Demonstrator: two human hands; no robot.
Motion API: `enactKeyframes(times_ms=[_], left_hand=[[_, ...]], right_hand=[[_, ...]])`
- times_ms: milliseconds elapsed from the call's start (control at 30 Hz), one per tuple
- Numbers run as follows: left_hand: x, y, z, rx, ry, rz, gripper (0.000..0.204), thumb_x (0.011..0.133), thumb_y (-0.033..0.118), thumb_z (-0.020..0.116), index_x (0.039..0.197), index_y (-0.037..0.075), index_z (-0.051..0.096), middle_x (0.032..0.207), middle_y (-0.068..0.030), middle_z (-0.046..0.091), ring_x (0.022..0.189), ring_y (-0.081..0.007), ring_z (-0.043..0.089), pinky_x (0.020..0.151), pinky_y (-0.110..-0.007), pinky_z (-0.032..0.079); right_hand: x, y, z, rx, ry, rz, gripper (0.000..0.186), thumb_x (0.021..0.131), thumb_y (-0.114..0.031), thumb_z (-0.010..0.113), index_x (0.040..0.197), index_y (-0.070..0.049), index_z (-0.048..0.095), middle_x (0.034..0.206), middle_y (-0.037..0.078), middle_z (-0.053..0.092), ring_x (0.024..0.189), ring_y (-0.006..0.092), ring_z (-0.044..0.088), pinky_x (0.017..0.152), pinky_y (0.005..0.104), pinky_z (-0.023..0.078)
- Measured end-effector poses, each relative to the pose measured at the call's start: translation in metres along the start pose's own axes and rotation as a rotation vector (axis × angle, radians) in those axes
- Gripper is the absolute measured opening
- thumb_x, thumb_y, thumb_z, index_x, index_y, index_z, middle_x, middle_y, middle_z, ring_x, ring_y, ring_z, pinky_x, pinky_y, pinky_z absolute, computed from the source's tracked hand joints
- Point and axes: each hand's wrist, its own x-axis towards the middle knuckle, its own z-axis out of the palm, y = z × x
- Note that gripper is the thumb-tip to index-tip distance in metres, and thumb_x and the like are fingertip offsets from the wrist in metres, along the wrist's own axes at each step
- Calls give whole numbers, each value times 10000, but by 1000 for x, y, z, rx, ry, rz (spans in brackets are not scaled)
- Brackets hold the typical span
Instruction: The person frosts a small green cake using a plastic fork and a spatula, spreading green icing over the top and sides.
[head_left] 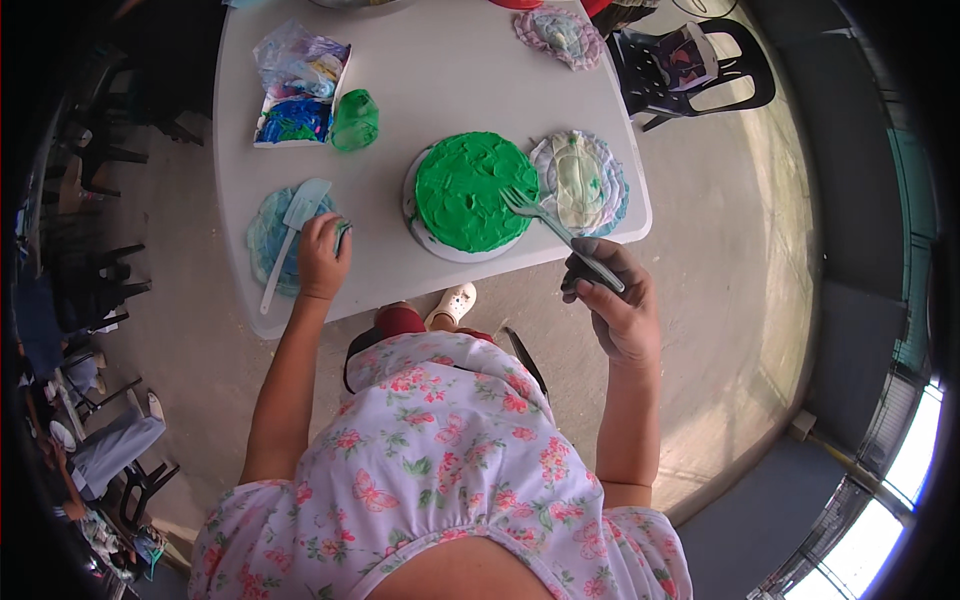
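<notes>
A round cake (pixel 470 190) coated in rough green frosting sits on a white round board near the table's front. My right hand (pixel 610 300), fingers stained dark, grips a fork (pixel 555 228) whose tines are at the cake's right edge. My left hand (pixel 325 255) is curled beside a round pale-blue cloth (pixel 264 240), with dark green at the fingertips; what it holds, if anything, is unclear. A white-handled spatula (pixel 284 242) with a pale-blue head lies on that cloth. A round frilly, frosting-stained cloth (pixel 580 180) lies right of the cake.
On the white table (pixel 450 60) are a tray (pixel 292 122) of blue and green paint-like smears under plastic, a green translucent cup (pixel 355 120) and a pink-edged cloth (pixel 560 40). A black chair (pixel 750 80) stands at the right. People (pixel 110 455) and chairs are at the left.
</notes>
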Motion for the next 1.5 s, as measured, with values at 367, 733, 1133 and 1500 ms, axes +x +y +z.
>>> enactKeyframes(times_ms=[367,733,1133,1500], left_hand=[[3,-8,12,185,-38,70,188,721,125,604,877,29,562,956,-77,538,898,-262,504,772,-367,406],[8,-13,16,128,-23,-1,213,743,152,588,928,49,566,967,-72,544,906,-263,499,793,-369,397],[11,-14,13,81,-46,-30,238,750,157,577,961,48,558,978,-82,542,911,-274,492,812,-372,386],[10,-15,12,39,-40,-35,236,756,168,570,965,59,559,976,-76,545,906,-267,493,809,-369,385]], right_hand=[[16,4,11,-134,111,-440,132,794,-21,599,889,-12,508,782,27,563,640,66,493,581,198,405],[33,18,36,-277,257,-452,170,823,-38,558,967,48,525,740,71,569,639,109,531,593,224,424],[47,40,44,171,377,-327,159,853,-109,541,953,15,553,708,50,556,577,103,493,549,234,412],[75,66,62,-111,520,-467,81,871,-76,497,936,-27,499,678,9,501,550,64,451,495,202,375]])
